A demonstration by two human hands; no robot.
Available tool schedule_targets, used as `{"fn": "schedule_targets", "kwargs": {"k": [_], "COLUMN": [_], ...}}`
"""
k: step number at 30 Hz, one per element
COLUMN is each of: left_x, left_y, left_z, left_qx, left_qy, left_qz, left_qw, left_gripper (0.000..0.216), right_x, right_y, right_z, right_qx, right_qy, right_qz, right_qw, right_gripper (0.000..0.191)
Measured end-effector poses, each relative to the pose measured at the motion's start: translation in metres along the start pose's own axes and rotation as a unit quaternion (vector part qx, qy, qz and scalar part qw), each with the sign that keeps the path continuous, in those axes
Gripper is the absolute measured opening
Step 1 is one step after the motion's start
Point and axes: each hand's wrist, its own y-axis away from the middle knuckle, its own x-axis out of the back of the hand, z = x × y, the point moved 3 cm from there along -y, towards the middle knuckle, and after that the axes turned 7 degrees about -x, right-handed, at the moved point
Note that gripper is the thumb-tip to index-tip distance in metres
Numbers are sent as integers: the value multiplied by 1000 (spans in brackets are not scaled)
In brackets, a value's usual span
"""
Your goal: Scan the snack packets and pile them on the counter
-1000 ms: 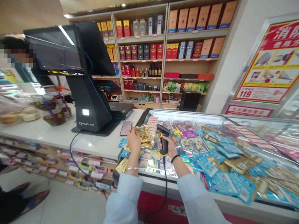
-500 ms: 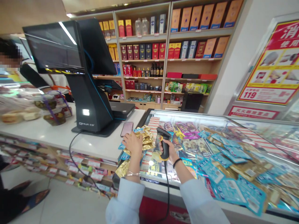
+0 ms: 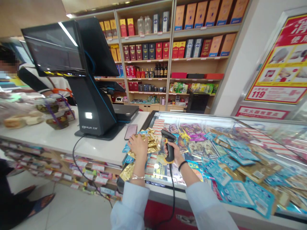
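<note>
My right hand (image 3: 177, 155) is wrapped round the grip of a black and yellow barcode scanner (image 3: 169, 150), whose cable hangs down over the counter's front. The scanner's head is raised above the glass, tilted up and to the left. My left hand (image 3: 138, 146) lies with fingers spread on a pile of shiny gold snack packets (image 3: 151, 140), some showing blue parts. Its palm hides part of that pile. Just beyond those fingers a phone (image 3: 131, 131) rests on the white counter. To the right, a big heap of blue and gold packets (image 3: 236, 191) covers the glass.
A black point-of-sale terminal (image 3: 92, 105) stands on the white counter (image 3: 105, 150) to the left, its cable drooping over the edge. Tied food tubs (image 3: 57, 121) sit beyond it. Purple packets (image 3: 193, 131) show at the glass-topped case. Another person (image 3: 31, 76) is at far left.
My left hand has shifted very slightly to the right over the gold packets. The scanner stays in my right hand at nearly the same spot.
</note>
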Motion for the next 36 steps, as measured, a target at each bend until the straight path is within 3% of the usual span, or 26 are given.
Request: {"fn": "schedule_targets", "kwargs": {"k": [11, 23, 29, 36], "left_x": [3, 12, 26, 27], "left_y": [1, 9, 24, 33], "left_z": [-2, 10, -1, -23], "left_qx": [8, -1, 1, 0], "left_qy": [11, 4, -22, -43], "left_qz": [1, 47, 29, -32], "left_qw": [1000, 999, 999, 999], "left_gripper": [32, 38, 35, 31], "right_x": [0, -2, 0, -3], "right_y": [0, 0, 0, 5], "right_z": [0, -1, 0, -2], "right_qx": [3, 14, 26, 47], "right_qy": [-19, -12, -34, -47], "right_qz": [6, 1, -3, -1], "right_qw": [1000, 1000, 999, 998], "right_gripper": [26, 26, 25, 26]}}
